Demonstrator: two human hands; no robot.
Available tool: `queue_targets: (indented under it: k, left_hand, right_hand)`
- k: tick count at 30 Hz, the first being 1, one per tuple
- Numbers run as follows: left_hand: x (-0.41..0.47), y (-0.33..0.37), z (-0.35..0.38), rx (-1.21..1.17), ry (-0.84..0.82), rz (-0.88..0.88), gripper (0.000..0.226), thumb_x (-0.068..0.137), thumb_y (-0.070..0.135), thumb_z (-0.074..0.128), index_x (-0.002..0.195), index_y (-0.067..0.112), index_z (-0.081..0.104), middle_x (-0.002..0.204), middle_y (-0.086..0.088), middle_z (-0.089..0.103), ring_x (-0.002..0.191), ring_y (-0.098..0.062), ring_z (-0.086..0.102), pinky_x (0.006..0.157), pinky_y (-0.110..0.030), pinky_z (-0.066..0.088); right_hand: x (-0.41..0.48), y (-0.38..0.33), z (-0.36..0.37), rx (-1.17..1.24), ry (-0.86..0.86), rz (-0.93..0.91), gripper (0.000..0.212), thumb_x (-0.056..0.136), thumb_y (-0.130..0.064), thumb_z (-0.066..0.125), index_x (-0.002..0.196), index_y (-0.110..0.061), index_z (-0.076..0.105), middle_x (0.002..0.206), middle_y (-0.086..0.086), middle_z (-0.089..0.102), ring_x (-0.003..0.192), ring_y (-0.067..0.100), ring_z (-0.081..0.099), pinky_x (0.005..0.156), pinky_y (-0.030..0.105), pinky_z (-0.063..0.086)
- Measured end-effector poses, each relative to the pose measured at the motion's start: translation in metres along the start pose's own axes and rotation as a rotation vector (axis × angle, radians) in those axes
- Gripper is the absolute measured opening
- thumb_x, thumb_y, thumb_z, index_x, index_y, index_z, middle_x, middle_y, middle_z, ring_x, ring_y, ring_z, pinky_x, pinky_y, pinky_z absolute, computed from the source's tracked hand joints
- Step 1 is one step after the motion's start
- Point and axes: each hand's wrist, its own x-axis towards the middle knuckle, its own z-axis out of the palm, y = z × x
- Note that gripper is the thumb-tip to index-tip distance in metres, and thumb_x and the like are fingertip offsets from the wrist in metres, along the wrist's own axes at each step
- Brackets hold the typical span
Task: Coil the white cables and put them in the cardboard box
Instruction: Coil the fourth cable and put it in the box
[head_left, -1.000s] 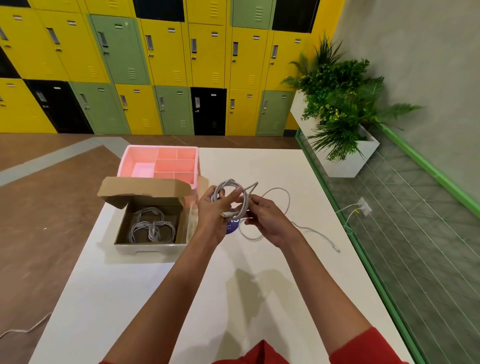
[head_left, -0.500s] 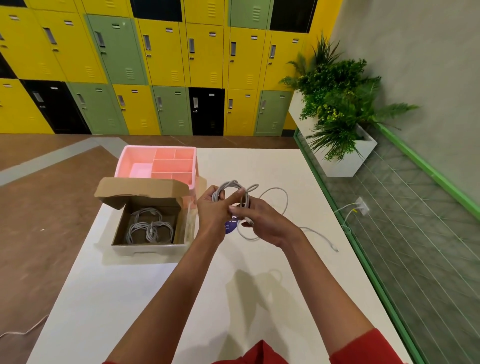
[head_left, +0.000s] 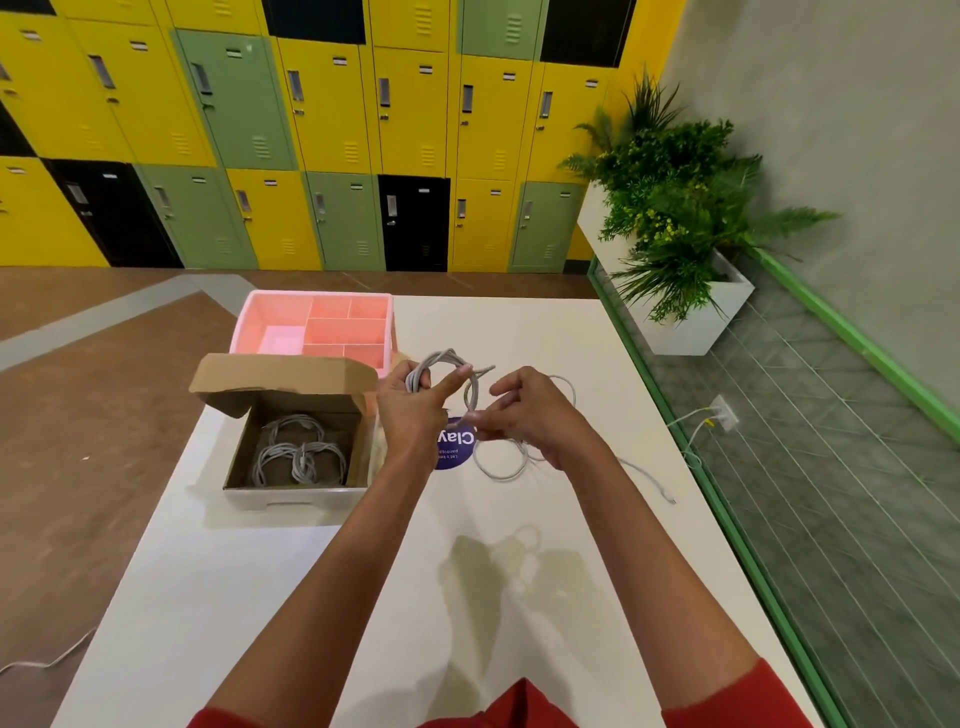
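Observation:
My left hand (head_left: 415, 410) grips a coil of white cable (head_left: 442, 364) held up over the white table (head_left: 291, 582). My right hand (head_left: 530, 415) pinches the free end of that same cable just right of the coil. A second white cable (head_left: 501, 470) lies loose on the table under my right hand, its tail running off to the right. The cardboard box (head_left: 244, 462) stands open to the left of my hands, flap raised. Several coiled white cables (head_left: 298, 452) lie inside it.
A pink divided tray (head_left: 244, 325) stands behind the box. A purple round sticker (head_left: 454, 449) lies on the table below my hands. The table's right edge borders a green rail and glass. A planter (head_left: 680, 332) and coloured lockers stand beyond.
My right hand has pulled a little to the right, away from the coil, drawing the cable end with it. My left hand keeps its hold on the coil.

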Motion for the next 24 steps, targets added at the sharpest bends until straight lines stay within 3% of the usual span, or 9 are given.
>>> queue_targets:
  k: [2, 5, 8, 10, 13, 16, 21, 24]
  left_hand:
    - [0.003, -0.002, -0.003, -0.016, 0.030, 0.016, 0.035, 0.067, 0.020, 0.085, 0.075, 0.013, 0.052, 0.064, -0.001, 0.054, 0.062, -0.026, 0.047, 0.058, -0.032, 0.046]
    - [0.008, -0.004, -0.005, -0.036, 0.065, 0.040, 0.040, 0.066, 0.017, 0.086, 0.065, 0.016, 0.046, 0.051, 0.010, 0.046, 0.052, -0.014, 0.038, 0.051, -0.028, 0.038]
    - [0.012, -0.007, -0.006, -0.029, 0.061, 0.082, 0.045, 0.066, 0.014, 0.086, 0.060, 0.019, 0.042, 0.050, 0.009, 0.040, 0.049, -0.012, 0.031, 0.047, -0.028, 0.032]
    - [0.016, -0.009, -0.008, -0.020, 0.081, 0.104, 0.045, 0.066, 0.014, 0.086, 0.061, 0.017, 0.041, 0.049, 0.010, 0.039, 0.050, -0.014, 0.030, 0.048, -0.031, 0.033]
    - [0.018, -0.013, -0.013, -0.007, 0.097, 0.079, 0.039, 0.069, 0.014, 0.084, 0.066, 0.013, 0.045, 0.045, 0.015, 0.043, 0.045, -0.009, 0.035, 0.045, -0.027, 0.037]
    - [0.018, -0.012, -0.015, 0.002, 0.079, 0.044, 0.029, 0.073, 0.014, 0.082, 0.079, 0.006, 0.055, 0.056, 0.008, 0.052, 0.048, -0.009, 0.046, 0.044, -0.024, 0.044]
    - [0.022, -0.008, -0.010, 0.013, 0.037, 0.059, 0.032, 0.069, 0.017, 0.084, 0.082, 0.007, 0.057, 0.053, 0.007, 0.050, 0.050, -0.012, 0.042, 0.044, -0.026, 0.038]
    - [0.021, -0.008, -0.007, -0.018, 0.047, 0.052, 0.035, 0.069, 0.017, 0.084, 0.077, 0.009, 0.051, 0.047, 0.012, 0.046, 0.045, -0.009, 0.035, 0.043, -0.025, 0.034]
  right_hand:
    - [-0.007, -0.005, -0.004, 0.010, -0.068, 0.007, 0.045, 0.077, -0.004, 0.077, 0.112, -0.004, 0.049, 0.083, 0.009, 0.064, 0.077, 0.027, 0.070, 0.085, 0.037, 0.058]
    - [-0.016, -0.010, -0.007, -0.015, -0.256, 0.009, 0.029, 0.082, 0.003, 0.070, 0.107, 0.000, 0.057, 0.075, 0.011, 0.064, 0.064, 0.020, 0.066, 0.066, 0.023, 0.056]
    - [-0.019, -0.007, -0.008, -0.097, -0.369, -0.039, 0.017, 0.088, 0.002, 0.063, 0.104, 0.000, 0.062, 0.075, 0.012, 0.060, 0.063, 0.011, 0.066, 0.054, 0.022, 0.042]
    - [-0.020, -0.004, -0.007, -0.164, -0.379, -0.106, 0.020, 0.090, 0.001, 0.059, 0.109, 0.003, 0.065, 0.075, 0.006, 0.061, 0.065, 0.006, 0.063, 0.053, 0.020, 0.037]
    - [-0.023, -0.003, -0.011, -0.244, -0.362, -0.230, 0.026, 0.092, 0.002, 0.056, 0.115, -0.001, 0.067, 0.086, 0.003, 0.057, 0.067, -0.003, 0.057, 0.061, 0.012, 0.041]
    - [-0.024, 0.000, -0.019, -0.273, -0.408, -0.289, 0.026, 0.093, -0.003, 0.057, 0.116, -0.008, 0.069, 0.089, 0.002, 0.048, 0.072, 0.006, 0.055, 0.070, 0.016, 0.041]
    - [-0.025, 0.003, -0.031, -0.259, -0.461, -0.276, 0.026, 0.095, -0.006, 0.056, 0.117, -0.008, 0.068, 0.081, -0.012, 0.050, 0.075, 0.008, 0.053, 0.066, 0.008, 0.039]
    - [-0.023, 0.008, -0.032, -0.163, -0.499, -0.214, 0.023, 0.097, -0.002, 0.050, 0.117, 0.003, 0.060, 0.085, -0.009, 0.057, 0.078, 0.011, 0.054, 0.062, 0.014, 0.041]
